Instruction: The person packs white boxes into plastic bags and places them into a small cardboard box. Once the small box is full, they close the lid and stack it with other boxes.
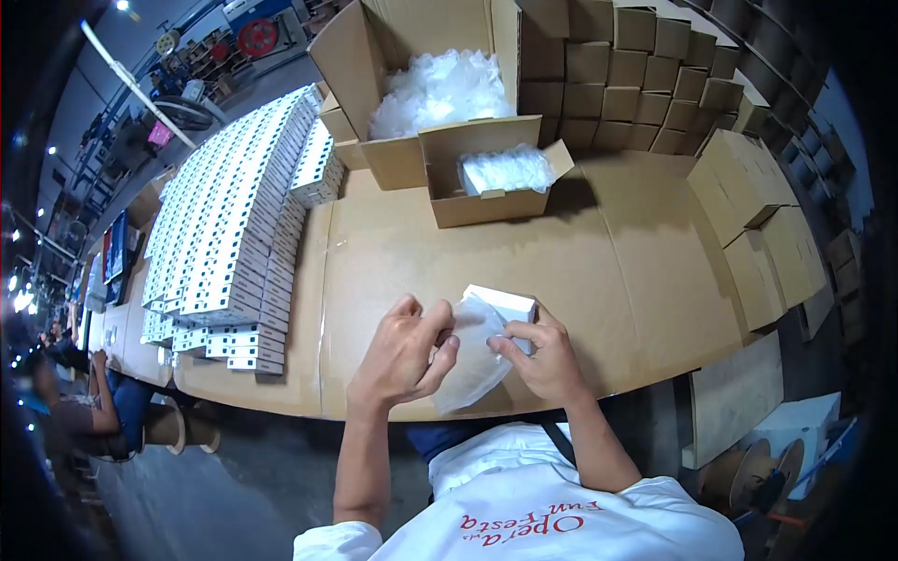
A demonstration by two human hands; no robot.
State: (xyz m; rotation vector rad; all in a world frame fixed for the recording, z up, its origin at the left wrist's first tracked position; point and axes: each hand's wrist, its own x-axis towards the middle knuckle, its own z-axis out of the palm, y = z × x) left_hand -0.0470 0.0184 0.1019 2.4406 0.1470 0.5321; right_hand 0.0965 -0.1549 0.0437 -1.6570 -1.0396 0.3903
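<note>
A translucent plastic bag (475, 379) hangs between my two hands near the front edge of the table. My left hand (398, 355) has curled fingers at the bag's left side, closed on its edge. From the other side my right hand (547, 360) pinches the bag between thumb and fingers. Just behind the bag lies a small white box (505, 304), partly covered by the bag and my right fingers. Beyond it on the table stands an open cardboard carton (486, 210) with white boxes wrapped in clear plastic inside.
Stacks of white boxes (234, 215) fill the left side of the table (393, 252). A large carton (341, 70) of clear plastic bags (444, 89) stands at the back. Brown cartons (631, 70) are piled back right, more cartons (748, 201) at right. A person (84, 402) sits far left.
</note>
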